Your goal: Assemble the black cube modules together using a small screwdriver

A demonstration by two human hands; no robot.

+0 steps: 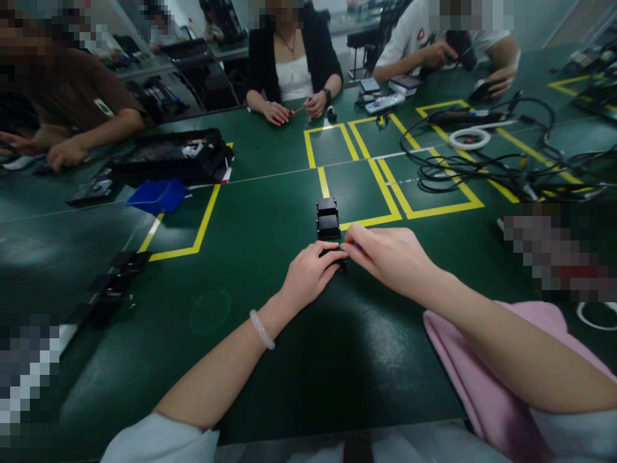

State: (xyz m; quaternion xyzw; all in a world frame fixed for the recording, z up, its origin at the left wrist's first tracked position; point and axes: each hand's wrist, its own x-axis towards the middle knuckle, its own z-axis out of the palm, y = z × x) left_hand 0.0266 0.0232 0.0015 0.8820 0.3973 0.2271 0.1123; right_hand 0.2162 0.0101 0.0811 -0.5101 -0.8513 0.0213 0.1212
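On the green table, my left hand (312,269) is closed over a small black part (341,263), its fingers lying across the top. My right hand (380,254) is pinched at the right end of that part; whatever sits between its fingertips is too small to make out. Just beyond my fingers stand two black blocks (328,218) in a short column, next to a yellow tape line. A white bracelet circles my left wrist.
Black parts (113,286) and a blue bin (157,195) are at the left, with a black tray (168,154) behind. Black cables (448,170) and a white tape roll (469,137) lie at the right. A pink cloth (463,347) is under my right forearm. People sit opposite.
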